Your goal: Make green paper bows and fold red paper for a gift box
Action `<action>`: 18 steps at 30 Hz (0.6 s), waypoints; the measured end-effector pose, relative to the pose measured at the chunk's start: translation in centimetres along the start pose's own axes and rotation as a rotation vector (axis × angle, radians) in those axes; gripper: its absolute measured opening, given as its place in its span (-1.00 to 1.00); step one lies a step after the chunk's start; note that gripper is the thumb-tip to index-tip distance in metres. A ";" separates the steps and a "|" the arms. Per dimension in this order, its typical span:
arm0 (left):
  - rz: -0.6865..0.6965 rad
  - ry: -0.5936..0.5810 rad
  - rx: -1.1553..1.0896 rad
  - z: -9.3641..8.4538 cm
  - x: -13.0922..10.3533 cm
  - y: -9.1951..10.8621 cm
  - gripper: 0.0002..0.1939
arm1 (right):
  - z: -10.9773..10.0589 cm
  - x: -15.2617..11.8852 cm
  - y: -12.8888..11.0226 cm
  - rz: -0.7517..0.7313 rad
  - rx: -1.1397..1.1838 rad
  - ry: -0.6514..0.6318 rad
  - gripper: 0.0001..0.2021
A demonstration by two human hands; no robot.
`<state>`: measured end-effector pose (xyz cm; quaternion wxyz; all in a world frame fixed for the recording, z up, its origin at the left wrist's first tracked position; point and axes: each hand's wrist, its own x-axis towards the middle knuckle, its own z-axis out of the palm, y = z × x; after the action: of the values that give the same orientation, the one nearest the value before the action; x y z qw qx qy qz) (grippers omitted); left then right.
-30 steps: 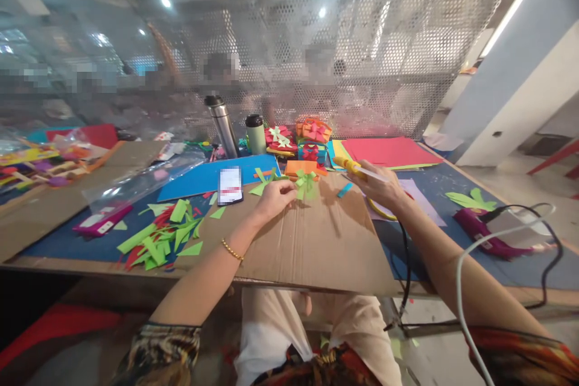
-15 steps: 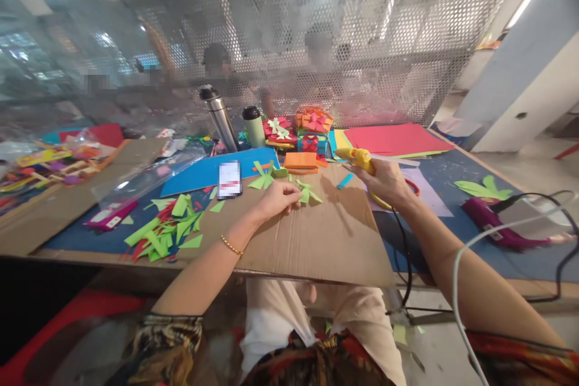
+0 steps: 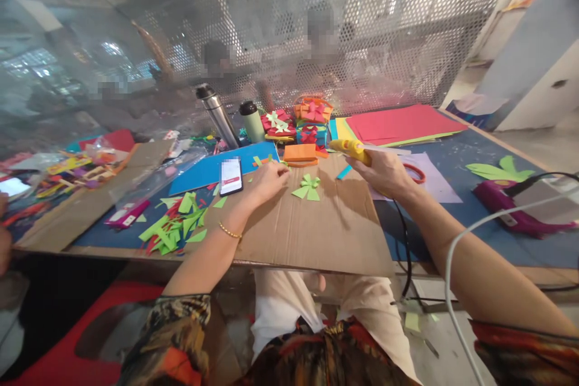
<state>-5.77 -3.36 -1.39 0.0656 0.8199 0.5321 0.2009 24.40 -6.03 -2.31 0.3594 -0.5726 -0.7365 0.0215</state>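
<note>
My right hand [image 3: 384, 172] grips a yellow glue gun [image 3: 350, 149], its nozzle pointing left over a brown cardboard sheet [image 3: 316, 229]. A green paper bow [image 3: 308, 187] lies loose on the cardboard between my two hands. My left hand [image 3: 266, 180] rests at the cardboard's far left edge, fingers curled over small green paper strips [image 3: 269, 161]; whether it grips one is unclear. A phone [image 3: 230, 175] lies just left of that hand on a blue paper sheet [image 3: 203, 172].
Green and red paper scraps [image 3: 174, 229] are heaped at the left. Two flasks [image 3: 217, 114], decorated gift boxes [image 3: 301, 126] and stacked coloured paper [image 3: 402, 123] stand at the back. A purple glue gun [image 3: 515, 208] and cables lie at the right. A mesh screen closes the far side.
My left hand let go of the green paper bow, which now lies on the cardboard, and moved back toward the green strips. The right hand with the glue gun shifted slightly left.
</note>
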 end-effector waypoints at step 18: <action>0.124 -0.281 0.410 2.9 9.2 1.5 -0.59 | -0.3 0.0 0.2 -0.029 -0.076 0.015 -0.71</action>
<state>-0.12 4.58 -1.15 -0.0412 0.8670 0.4960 -0.0238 24.72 -6.06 -2.13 0.3431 -0.5755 -0.7422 -0.0161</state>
